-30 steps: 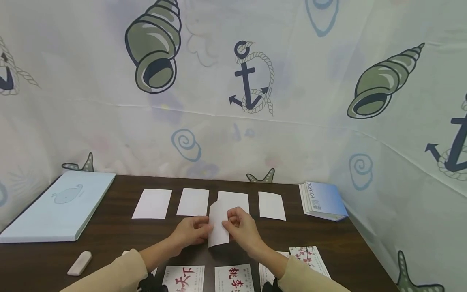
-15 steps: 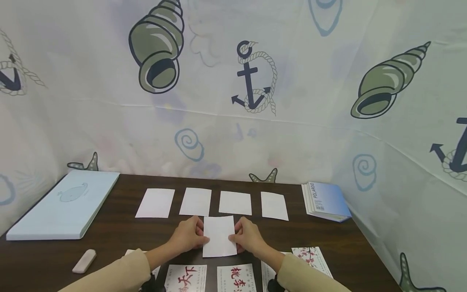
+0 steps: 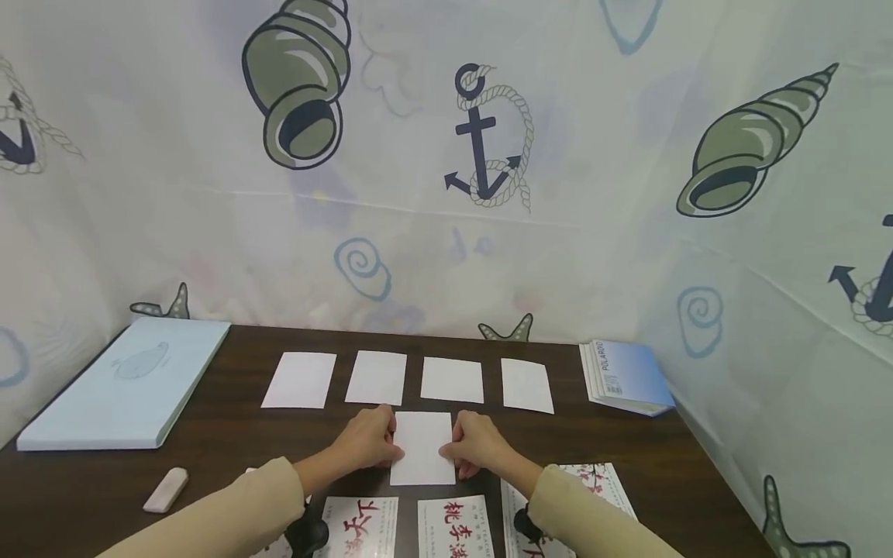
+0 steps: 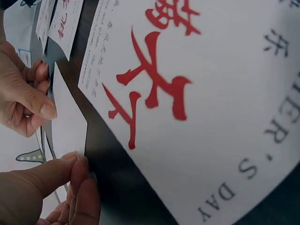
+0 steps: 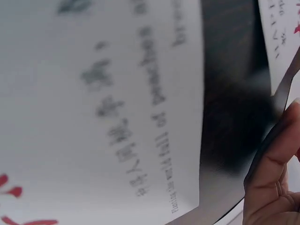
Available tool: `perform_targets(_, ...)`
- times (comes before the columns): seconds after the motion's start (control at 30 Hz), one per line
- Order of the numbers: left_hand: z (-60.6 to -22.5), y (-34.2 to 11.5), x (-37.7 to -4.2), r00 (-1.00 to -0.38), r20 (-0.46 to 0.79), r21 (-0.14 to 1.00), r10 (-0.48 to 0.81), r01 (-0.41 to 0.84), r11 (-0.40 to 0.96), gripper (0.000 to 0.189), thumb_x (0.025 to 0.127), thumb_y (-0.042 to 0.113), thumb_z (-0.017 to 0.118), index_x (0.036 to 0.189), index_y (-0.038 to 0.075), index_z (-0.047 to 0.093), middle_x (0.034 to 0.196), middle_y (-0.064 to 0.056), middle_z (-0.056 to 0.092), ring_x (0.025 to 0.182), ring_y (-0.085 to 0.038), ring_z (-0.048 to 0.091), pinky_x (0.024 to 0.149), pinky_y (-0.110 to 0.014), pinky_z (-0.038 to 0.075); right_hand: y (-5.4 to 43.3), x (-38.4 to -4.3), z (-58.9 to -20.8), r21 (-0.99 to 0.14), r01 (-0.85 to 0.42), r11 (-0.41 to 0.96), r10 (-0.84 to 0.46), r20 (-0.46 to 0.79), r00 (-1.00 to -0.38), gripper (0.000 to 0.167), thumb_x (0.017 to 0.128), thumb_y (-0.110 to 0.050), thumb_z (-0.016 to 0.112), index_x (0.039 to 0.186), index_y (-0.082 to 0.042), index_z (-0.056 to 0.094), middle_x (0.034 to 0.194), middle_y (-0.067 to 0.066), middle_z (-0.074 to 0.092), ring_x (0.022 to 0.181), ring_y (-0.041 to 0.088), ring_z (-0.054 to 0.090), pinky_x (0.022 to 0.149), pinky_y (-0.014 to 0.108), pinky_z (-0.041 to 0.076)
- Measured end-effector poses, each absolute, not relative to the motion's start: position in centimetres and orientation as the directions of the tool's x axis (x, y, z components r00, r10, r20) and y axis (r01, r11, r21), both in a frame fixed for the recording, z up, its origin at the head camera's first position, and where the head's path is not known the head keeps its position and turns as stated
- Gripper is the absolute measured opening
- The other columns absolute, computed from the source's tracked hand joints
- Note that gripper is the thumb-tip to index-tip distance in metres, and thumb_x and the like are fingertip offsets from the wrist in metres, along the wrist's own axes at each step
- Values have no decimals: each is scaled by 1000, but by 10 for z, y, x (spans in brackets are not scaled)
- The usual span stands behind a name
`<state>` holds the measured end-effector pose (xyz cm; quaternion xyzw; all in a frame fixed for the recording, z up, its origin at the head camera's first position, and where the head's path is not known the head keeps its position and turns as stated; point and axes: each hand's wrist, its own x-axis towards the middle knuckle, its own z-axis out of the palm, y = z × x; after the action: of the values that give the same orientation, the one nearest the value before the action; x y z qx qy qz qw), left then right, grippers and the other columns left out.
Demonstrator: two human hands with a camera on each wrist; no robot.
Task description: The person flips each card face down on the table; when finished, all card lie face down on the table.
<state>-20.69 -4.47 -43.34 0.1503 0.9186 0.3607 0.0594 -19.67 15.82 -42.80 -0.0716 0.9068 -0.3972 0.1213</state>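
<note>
A blank white card (image 3: 422,448) is held between both hands in front of the row of cards. My left hand (image 3: 368,439) pinches its left edge between thumb and fingers. On the opposite edge, my right hand (image 3: 477,443) grips the card the same way. The left wrist view shows the thumb of the left hand (image 4: 51,187) on the near part of the card (image 4: 68,122). Below the hands lie cards printed with red characters, one at left (image 3: 359,515) and one at centre (image 3: 453,523). The right wrist view catches only part of the right hand (image 5: 276,173).
Several blank white cards (image 3: 377,377) form a row farther back on the dark wooden table (image 3: 230,434). A thick pale-blue slab (image 3: 91,395) lies at left, with a small white block (image 3: 166,490) before it. A blue-covered POLAROID stack (image 3: 631,376) sits back right. Patterned cloth (image 3: 418,155) hangs behind.
A second ago the card was turned partly edge-on and bent, with the hands closer together. Now it faces up flat, one hand at each side. The head view has shifted slightly.
</note>
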Motion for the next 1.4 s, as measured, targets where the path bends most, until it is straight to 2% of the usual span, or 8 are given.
perform_targets(0.17,-432,-47,-211,-935,-24,712,355,233,662,31,70,2,80,87,0,54,59,0,54,46,-8,55,45,-21,46,158,-197,-424,-722,-67,688,-216,-116,-969,23,81,-8,72,78,-4,50,55,4,56,39,10,55,40,25,49)
perform_targets(0.37,-426,-65,-212,-942,-60,800,329,152,581,33,74,6,77,97,-4,56,66,-3,60,53,-13,62,51,-25,53,139,-196,-413,-820,-140,555,-242,2,-970,17,85,-9,68,86,-1,53,59,7,58,43,8,54,44,26,51)
perform_targets(0.53,-416,-99,-205,-956,-84,833,280,87,547,36,75,8,77,102,-5,57,73,-5,59,59,-13,63,55,-26,55,105,-183,-416,-879,-119,461,-308,-33,-951,14,85,-6,67,91,2,57,62,11,61,47,9,57,46,24,52)
perform_targets(0.8,-408,-163,-179,-974,-79,727,211,88,681,42,72,22,80,102,1,60,79,-1,60,70,-13,55,59,-27,48,49,-168,-414,-918,-127,375,-409,-42,-912,23,79,-2,71,98,6,60,62,2,56,52,9,56,48,20,50)
perform_targets(1.0,-411,-198,-159,-980,-107,653,169,59,755,47,67,23,83,102,1,60,81,-1,58,74,-14,52,60,-28,45,22,-162,-414,-882,-169,441,-434,-44,-900,28,77,-3,74,101,5,62,63,-4,51,47,4,46,45,14,42)
perform_targets(1.27,-419,-211,-145,-987,-77,560,140,73,826,51,62,12,86,102,-2,57,77,-2,53,68,-14,47,57,-27,40,-2,-162,-417,-723,-286,629,-434,-21,-901,31,70,-10,81,92,-1,63,71,-1,53,62,4,43,55,18,37)
perform_targets(1.4,-420,-213,-142,-990,-59,548,126,73,833,53,62,11,86,103,-3,56,78,-3,53,67,-15,47,57,-28,40,-11,-159,-416,-640,-314,702,-428,-26,-903,30,69,-12,83,86,-5,59,76,-1,50,64,8,41,54,21,34)
